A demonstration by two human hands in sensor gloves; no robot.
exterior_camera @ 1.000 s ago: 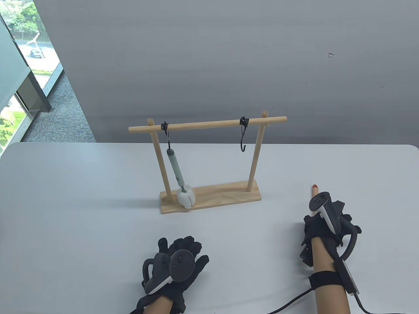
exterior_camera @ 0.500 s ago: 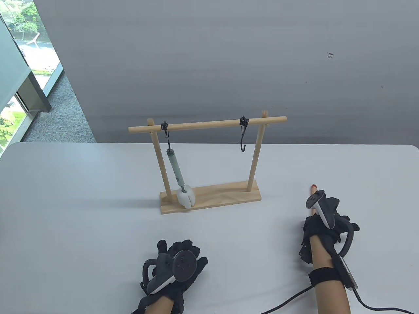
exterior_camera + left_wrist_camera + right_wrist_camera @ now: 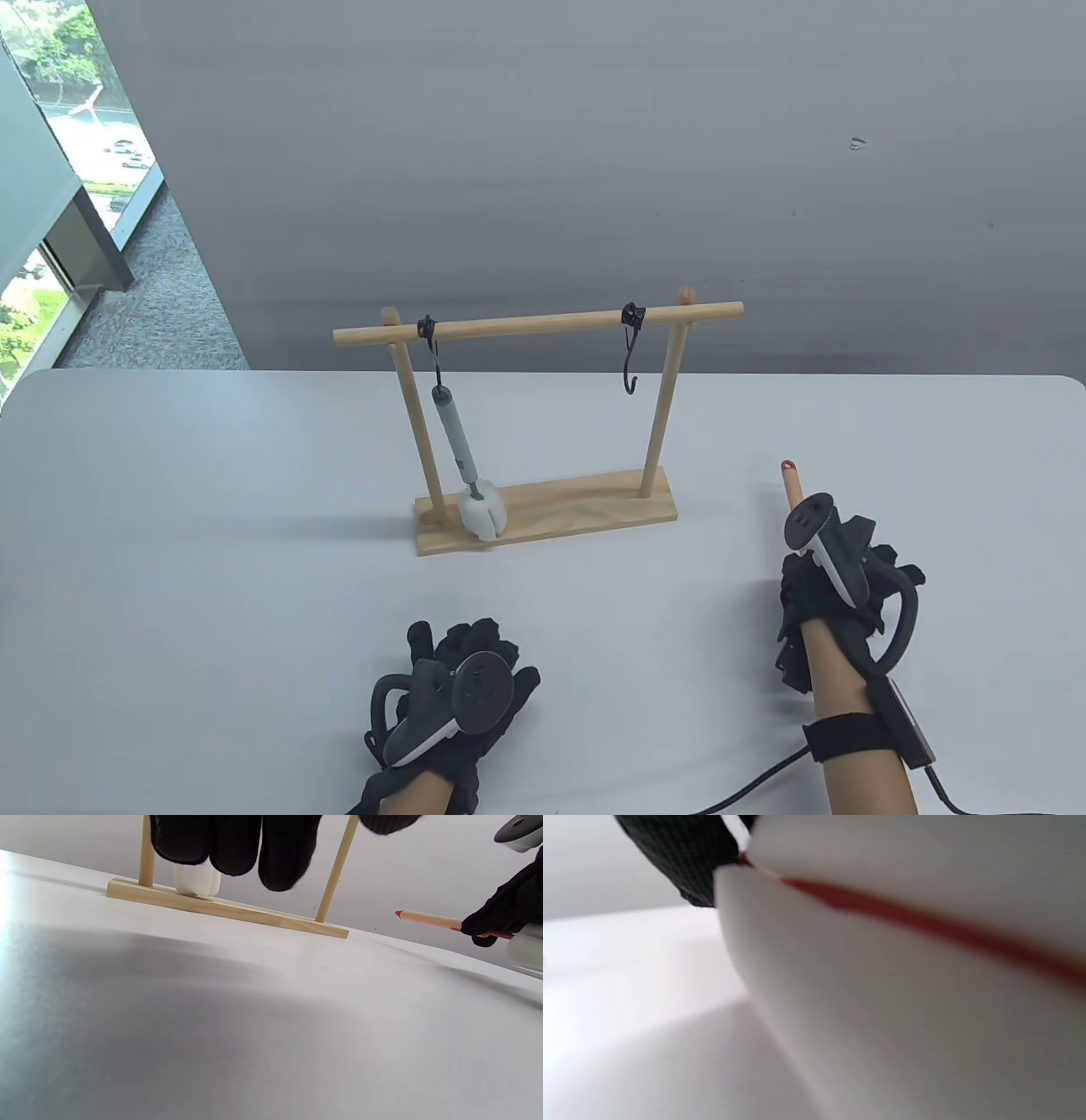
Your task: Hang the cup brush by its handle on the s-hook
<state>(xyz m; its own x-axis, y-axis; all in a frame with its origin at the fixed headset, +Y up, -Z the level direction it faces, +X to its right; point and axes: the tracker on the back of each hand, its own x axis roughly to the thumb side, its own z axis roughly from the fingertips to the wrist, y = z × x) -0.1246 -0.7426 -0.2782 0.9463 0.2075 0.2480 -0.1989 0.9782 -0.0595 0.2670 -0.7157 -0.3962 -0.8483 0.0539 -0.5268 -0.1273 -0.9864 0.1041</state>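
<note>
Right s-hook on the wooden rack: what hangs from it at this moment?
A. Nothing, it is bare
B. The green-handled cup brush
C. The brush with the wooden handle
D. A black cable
A: the right s-hook hangs bare from the rail, the green-handled cup brush hangs on the left s-hook, and the right hand holds the wooden-handled brush off the rack.

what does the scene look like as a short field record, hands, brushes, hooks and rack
rack: wooden rack with a crossbar, standing on the white table
left hook: black s-hook carrying a grey-green handled cup brush, whose white sponge head rests on the rack base
right hook: black s-hook, nothing on it
right hand: right hand grips a second cup brush with a tan wooden handle, red-tipped end towards the rack, lifted off the table
left hand: left hand lies flat on the table, holding nothing
</note>
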